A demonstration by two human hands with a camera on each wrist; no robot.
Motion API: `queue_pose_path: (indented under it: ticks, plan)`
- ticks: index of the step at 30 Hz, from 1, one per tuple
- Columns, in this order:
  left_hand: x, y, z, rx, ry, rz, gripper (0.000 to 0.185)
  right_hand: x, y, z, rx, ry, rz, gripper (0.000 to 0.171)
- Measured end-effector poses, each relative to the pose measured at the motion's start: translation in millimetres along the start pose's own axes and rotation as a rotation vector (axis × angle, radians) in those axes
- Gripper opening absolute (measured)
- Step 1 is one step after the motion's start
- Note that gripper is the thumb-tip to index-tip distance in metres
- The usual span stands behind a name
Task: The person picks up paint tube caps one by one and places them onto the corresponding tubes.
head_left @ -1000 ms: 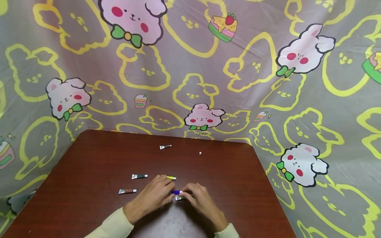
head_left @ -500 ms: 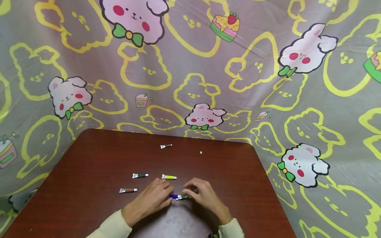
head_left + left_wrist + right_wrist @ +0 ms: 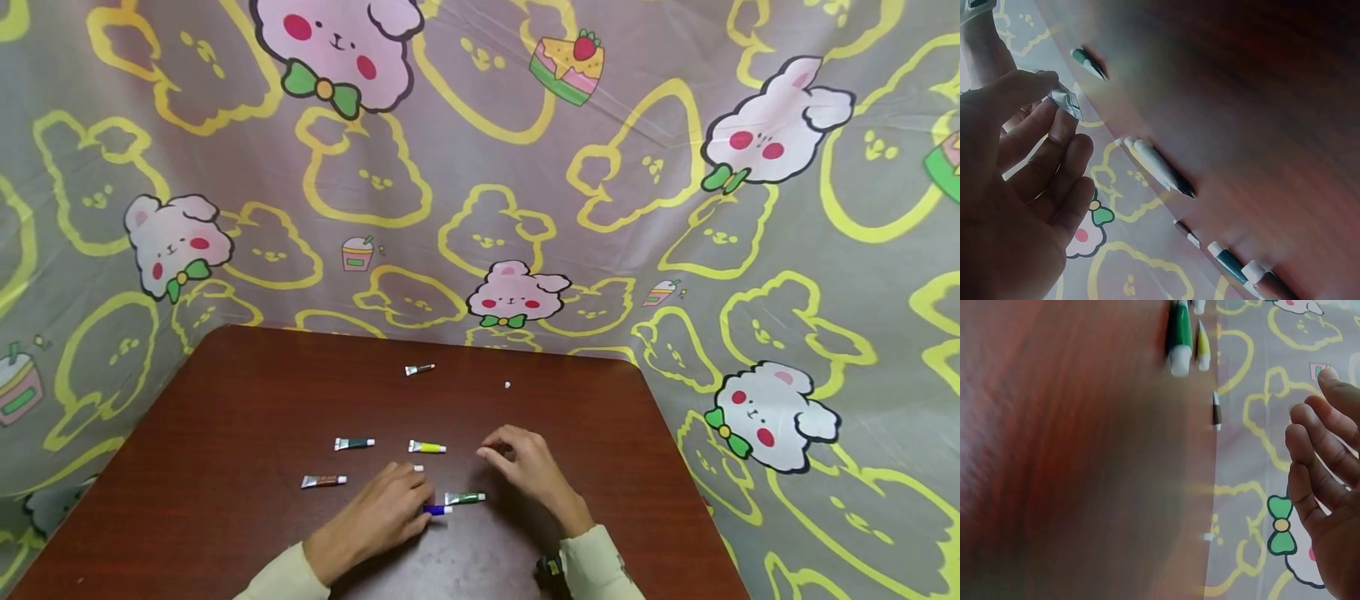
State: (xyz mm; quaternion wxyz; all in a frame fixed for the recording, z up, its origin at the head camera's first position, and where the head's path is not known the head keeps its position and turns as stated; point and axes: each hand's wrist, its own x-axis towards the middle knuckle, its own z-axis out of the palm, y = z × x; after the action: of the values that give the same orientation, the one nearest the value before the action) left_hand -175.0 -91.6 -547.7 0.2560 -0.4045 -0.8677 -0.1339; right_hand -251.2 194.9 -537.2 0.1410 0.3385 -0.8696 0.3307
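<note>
My left hand (image 3: 420,507) rests low on the brown table (image 3: 225,400) and pinches a small blue paint tube (image 3: 438,509). In the left wrist view the thumb and fingers of that left hand (image 3: 1059,99) pinch the tube's crimped silver end (image 3: 1067,104). A green tube (image 3: 465,498) lies on the table just beyond the blue one. My right hand (image 3: 492,451) hovers behind and right of the green tube, fingers relaxed and holding nothing. The right wrist view shows the right hand's fingers (image 3: 1319,456) spread apart, with the green tube (image 3: 1179,331) off to the side.
A yellow tube (image 3: 427,447), a dark green tube (image 3: 354,443) and a brown tube (image 3: 323,481) lie left of the hands. Another tube (image 3: 419,368) and a small white cap (image 3: 507,385) lie near the far edge. A cartoon-printed cloth (image 3: 480,167) hangs around the table.
My right hand let go of the green tube and lifted away to the back right. The green tube now lies on the table. My left hand drew the blue tube slightly nearer.
</note>
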Motion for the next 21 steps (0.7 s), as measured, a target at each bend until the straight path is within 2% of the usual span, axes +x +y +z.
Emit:
queue_pose_path:
  ticks: [8, 15, 21]
  plan:
    - [-4.8, 5.4, -0.1, 0.019, -0.173, -0.041, 0.022, 10, 14, 4, -0.032, 0.053, -0.001, 0.008]
    - [-9.7, 5.4, 1.6, 0.016, -0.147, -0.005, 0.023, 16, 25, 11, -0.071, 0.049, 0.031, 0.009]
    - [-11.7, 5.7, 2.4, 0.015, -0.178, 0.004, 0.024, 23, 35, 11, -0.122, 0.044, 0.031, 0.010]
